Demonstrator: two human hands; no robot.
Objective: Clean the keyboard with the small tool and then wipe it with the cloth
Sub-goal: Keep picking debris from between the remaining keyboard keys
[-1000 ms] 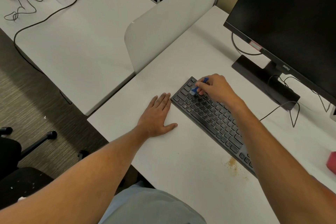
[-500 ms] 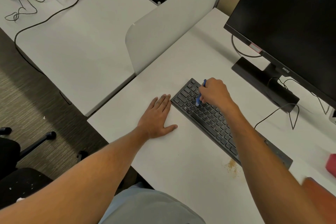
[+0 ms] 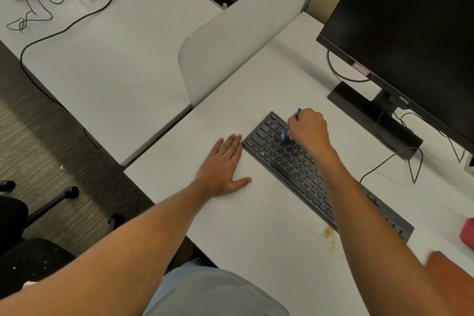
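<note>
From the head view, your right hand (image 3: 309, 131) curls round the small blue tool (image 3: 286, 133), its lower end down on the keys at the far left part of the keyboard (image 3: 287, 159) and its top poking out above your knuckles. Your left hand (image 3: 222, 167) lies flat on the desk (image 3: 256, 226), fingers straight and together, fingertips touching or just short of the keyboard's left end; you cannot tell which.

The keyboard lies slantwise in front of the monitor (image 3: 410, 20), its right part hidden under your forearm. It looks thin and probably light, so it may slide under a stroke; bracing its left end seems wise. The keys are stiff but sprung, so light pressure should do. The tool seems slim, rigid and light; a pinch low on its shaft likely gives the best control.

A red thing (image 3: 468, 235), perhaps the cloth, sits just beyond the keyboard's right end.
</note>
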